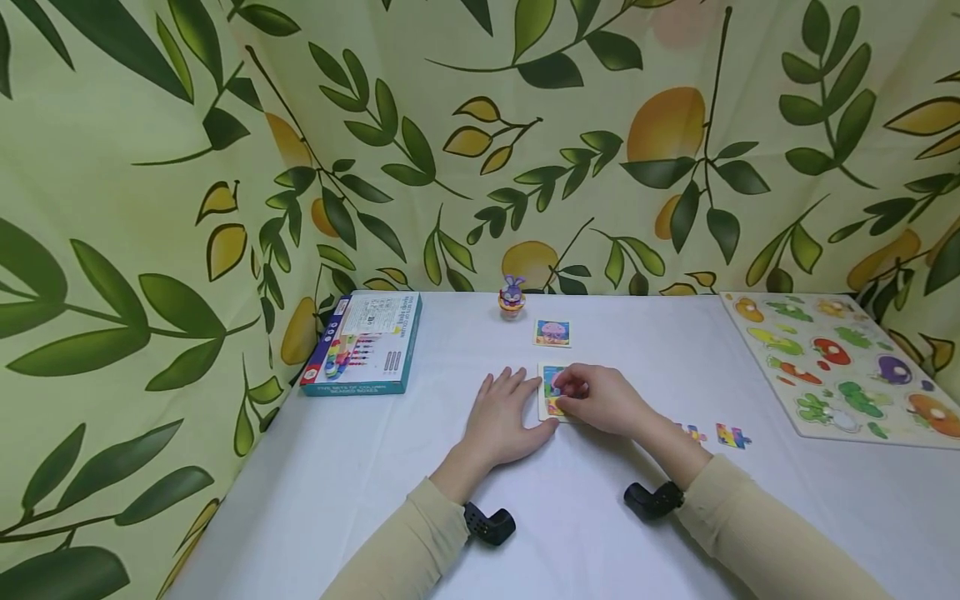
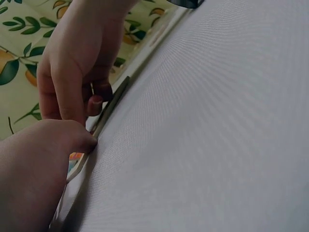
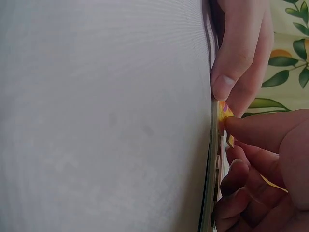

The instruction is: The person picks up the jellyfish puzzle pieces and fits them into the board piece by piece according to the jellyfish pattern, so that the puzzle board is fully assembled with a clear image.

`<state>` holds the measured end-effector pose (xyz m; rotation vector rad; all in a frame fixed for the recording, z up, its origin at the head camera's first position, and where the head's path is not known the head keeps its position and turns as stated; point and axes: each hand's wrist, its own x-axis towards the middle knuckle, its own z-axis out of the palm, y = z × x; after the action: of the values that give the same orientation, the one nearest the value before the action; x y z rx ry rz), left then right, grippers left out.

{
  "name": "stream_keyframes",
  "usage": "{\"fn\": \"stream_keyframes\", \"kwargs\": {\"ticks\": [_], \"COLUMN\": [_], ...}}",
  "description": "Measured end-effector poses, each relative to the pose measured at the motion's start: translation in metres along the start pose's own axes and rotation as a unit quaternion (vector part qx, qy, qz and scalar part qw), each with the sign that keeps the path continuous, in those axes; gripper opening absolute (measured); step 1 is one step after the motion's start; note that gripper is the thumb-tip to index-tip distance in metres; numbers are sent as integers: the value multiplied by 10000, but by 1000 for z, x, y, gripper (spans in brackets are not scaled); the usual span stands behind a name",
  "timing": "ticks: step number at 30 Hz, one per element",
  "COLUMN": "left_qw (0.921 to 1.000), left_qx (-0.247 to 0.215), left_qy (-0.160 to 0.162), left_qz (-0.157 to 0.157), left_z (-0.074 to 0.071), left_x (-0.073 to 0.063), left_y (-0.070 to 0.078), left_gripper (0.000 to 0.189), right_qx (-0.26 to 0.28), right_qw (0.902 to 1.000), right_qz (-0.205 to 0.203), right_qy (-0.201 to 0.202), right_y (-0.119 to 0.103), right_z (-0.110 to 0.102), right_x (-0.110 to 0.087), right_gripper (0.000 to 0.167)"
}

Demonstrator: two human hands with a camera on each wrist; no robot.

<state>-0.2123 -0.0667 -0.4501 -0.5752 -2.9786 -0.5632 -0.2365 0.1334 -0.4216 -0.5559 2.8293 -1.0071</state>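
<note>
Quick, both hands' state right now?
Left hand: open, thumb at the edge of the puzzle board.
Right hand: closed, pinching a puzzle piece.

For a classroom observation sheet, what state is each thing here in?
Jigsaw tray: lying flat, partly hidden
Yellow jigsaw piece: tilted, held
Left hand: spread, thumb touching tray edge
Right hand: pinching that piece
Loose jigsaw pieces: on table, off tray
Bead-set box: closed, lying flat
Rabbit figurine: upright
Picture card: lying flat
Fruit-and-vegetable board: lying flat
</note>
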Motion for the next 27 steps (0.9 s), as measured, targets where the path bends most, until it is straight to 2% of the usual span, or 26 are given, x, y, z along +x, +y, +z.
{"fn": "stream_keyframes", "kwargs": {"ticks": [13, 27], "left_qw": [10000, 10000], "left_qx": [66, 65], "left_qy": [-15, 10], "left_qz": [33, 24], "left_z": [1, 4], "left_x": [0, 2], "left_y": [-1, -2], "left_gripper": [71, 71], "right_qx": [-177, -284], "right_qw": [9997, 9995], "right_qz": [-56, 112], "right_qy": [-144, -25], "right_y": [-2, -3], "right_z": [0, 0], "right_x": [5, 6], "right_gripper": [14, 14]}}
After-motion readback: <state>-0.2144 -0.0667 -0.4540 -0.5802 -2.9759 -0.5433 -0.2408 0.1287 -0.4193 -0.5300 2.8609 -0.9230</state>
